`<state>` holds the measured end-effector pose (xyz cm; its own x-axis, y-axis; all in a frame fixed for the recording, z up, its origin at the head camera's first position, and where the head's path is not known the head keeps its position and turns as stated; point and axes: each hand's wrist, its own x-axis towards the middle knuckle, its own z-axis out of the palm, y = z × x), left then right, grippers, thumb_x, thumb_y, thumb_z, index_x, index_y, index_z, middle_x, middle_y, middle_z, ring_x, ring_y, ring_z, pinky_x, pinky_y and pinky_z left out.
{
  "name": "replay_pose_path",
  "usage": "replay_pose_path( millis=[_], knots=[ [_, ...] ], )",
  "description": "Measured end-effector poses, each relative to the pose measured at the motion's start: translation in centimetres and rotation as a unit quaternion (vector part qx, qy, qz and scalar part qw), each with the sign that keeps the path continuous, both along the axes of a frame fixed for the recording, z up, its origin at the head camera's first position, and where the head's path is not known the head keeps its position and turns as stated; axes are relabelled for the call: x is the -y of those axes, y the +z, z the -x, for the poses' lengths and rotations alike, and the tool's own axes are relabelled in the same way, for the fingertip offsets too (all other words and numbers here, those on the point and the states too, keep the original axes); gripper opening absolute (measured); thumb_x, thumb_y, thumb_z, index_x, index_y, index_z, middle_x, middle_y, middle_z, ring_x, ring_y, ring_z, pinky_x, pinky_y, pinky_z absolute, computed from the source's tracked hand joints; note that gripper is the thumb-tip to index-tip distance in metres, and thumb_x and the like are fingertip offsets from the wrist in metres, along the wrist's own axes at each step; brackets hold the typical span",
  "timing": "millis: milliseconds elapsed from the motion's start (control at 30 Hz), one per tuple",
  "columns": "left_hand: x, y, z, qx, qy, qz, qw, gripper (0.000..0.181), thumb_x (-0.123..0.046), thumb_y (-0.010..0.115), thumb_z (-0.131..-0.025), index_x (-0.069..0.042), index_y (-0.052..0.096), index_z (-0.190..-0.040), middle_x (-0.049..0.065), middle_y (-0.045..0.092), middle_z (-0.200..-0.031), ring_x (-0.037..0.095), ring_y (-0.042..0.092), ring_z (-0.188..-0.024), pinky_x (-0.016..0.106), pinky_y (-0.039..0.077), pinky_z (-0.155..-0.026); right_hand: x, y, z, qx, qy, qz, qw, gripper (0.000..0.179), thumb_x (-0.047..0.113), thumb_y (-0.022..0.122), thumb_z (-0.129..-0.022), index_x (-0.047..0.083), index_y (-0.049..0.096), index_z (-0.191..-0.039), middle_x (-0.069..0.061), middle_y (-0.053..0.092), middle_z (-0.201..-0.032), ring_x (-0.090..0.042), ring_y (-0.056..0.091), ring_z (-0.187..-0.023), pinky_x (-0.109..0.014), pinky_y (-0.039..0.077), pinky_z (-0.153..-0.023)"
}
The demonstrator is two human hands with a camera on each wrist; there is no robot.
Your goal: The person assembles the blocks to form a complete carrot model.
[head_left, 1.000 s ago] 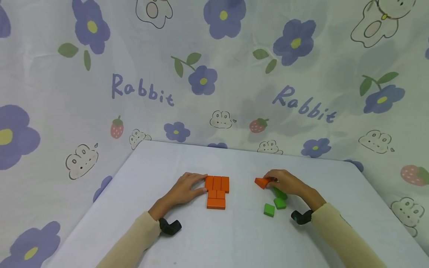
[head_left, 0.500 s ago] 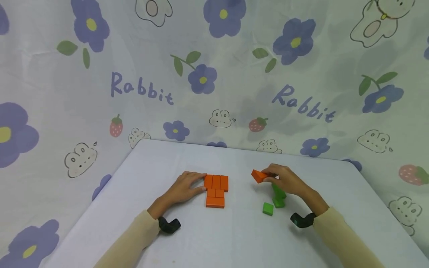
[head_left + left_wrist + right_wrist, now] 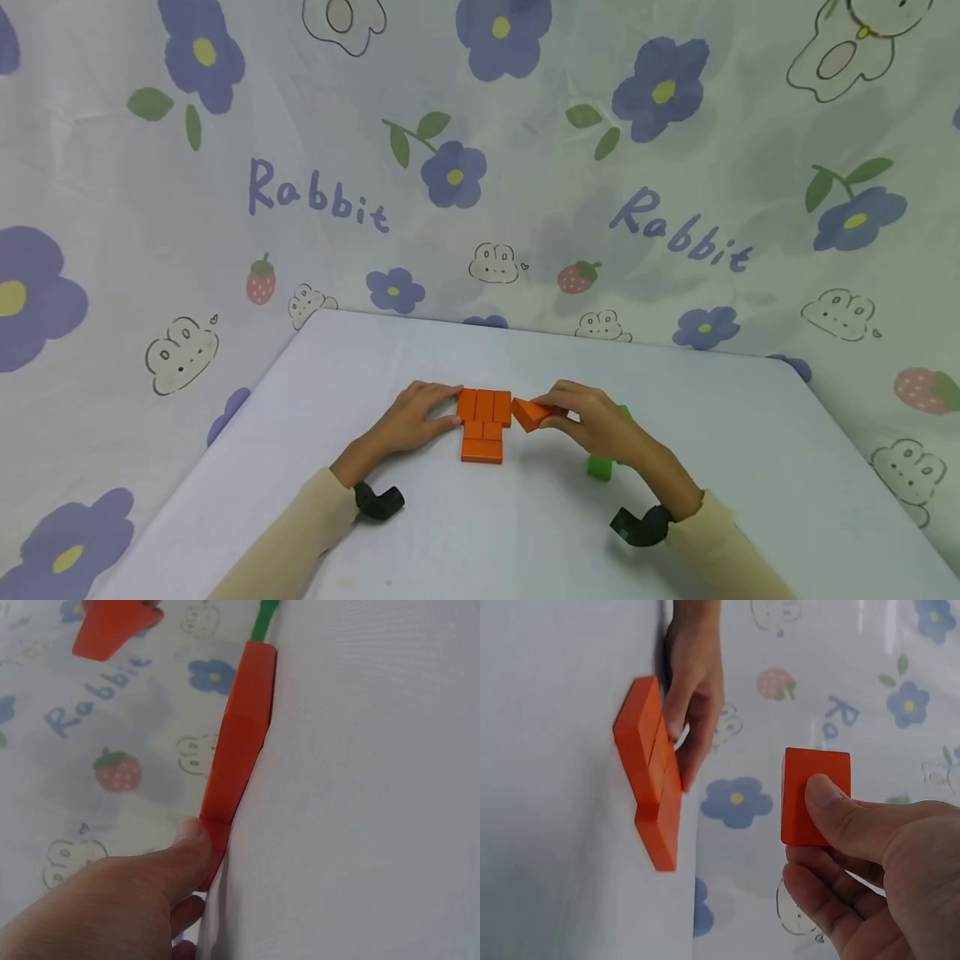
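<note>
Several flat orange blocks point(image 3: 483, 406) lie fitted together on the white table, with a wider row at the far end and a narrower part nearer me. At their left edge, my left hand point(image 3: 408, 419) touches the wide row with thumb and forefinger spread; the left wrist view has the thumb point(image 3: 193, 836) against the end block. My right hand point(image 3: 588, 417) pinches another orange block point(image 3: 528, 415) between thumb and fingers, tilted, close to the right side of the wide row. One rectangular face of this held block point(image 3: 796, 769) shows in the right wrist view.
Green blocks point(image 3: 599, 467) lie on the table point(image 3: 450, 533) beyond my right hand and wrist, partly covered by them. Black cameras point(image 3: 641, 527) sit on both wrists. Behind the table's far edge hangs a flower and rabbit print cloth point(image 3: 540, 183).
My right hand has lifted the orange block from beside the green blocks and carried it left to the laid orange blocks. The left hand stays in place.
</note>
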<state>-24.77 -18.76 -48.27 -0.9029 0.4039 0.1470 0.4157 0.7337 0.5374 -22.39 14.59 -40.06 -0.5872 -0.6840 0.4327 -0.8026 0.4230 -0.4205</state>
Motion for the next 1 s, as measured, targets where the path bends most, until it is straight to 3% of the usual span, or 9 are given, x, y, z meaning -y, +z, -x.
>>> replay_pose_path(
  millis=[367, 533, 733, 1000],
  knots=[
    [0.2, -0.2, 0.1, -0.002, 0.002, -0.002, 1.0000, 0.059, -0.047, 0.067, -0.093, -0.024, 0.053, -0.146, 0.001, 0.057, -0.145, 0.027, 0.046, -0.133, 0.055, 0.036, -0.111, 3.0, -0.5, -1.3, 0.001, 0.026, -0.012, 0.9996, 0.031, 0.009, 0.078, -0.084, 0.007, 0.072, -0.114, 0.002, 0.066, -0.096, -0.007, 0.059, -0.085, -0.016, 0.055, -0.074],
    [0.1, -0.4, 0.3, -0.004, -0.003, -0.002, 1.0000, 0.060, -0.048, 0.066, -0.094, -0.024, 0.052, -0.147, 0.000, 0.056, -0.146, 0.026, 0.045, -0.134, 0.056, 0.036, -0.111, 4.2, -1.9, -1.5, 0.010, 0.043, -0.048, 0.9979, 0.030, 0.010, 0.077, -0.086, 0.009, 0.071, -0.116, 0.003, 0.067, -0.099, -0.005, 0.058, -0.084, -0.015, 0.053, -0.073],
    [0.1, -0.6, 0.4, -0.014, -0.006, 0.002, 0.9999, 0.060, -0.048, 0.066, -0.094, -0.024, 0.052, -0.147, 0.000, 0.057, -0.145, 0.026, 0.046, -0.132, 0.055, 0.037, -0.110, 5.4, -4.0, -1.5, -0.003, 0.051, -0.088, 0.9948, 0.027, 0.010, 0.075, -0.089, 0.007, 0.072, -0.115, -0.001, 0.069, -0.104, -0.007, 0.061, -0.091, -0.019, 0.055, -0.084],
    [0.3, -0.3, 0.5, -0.006, -0.007, 0.004, 0.9999, 0.060, -0.048, 0.066, -0.094, -0.024, 0.052, -0.147, 0.001, 0.056, -0.146, 0.027, 0.046, -0.133, 0.055, 0.036, -0.111, 6.1, -5.2, -1.7, -0.002, 0.037, -0.108, 0.9934, 0.028, 0.018, 0.073, -0.092, 0.010, 0.072, -0.118, 0.001, 0.064, -0.102, -0.007, 0.054, -0.089, -0.018, 0.052, -0.081]
  ],
)
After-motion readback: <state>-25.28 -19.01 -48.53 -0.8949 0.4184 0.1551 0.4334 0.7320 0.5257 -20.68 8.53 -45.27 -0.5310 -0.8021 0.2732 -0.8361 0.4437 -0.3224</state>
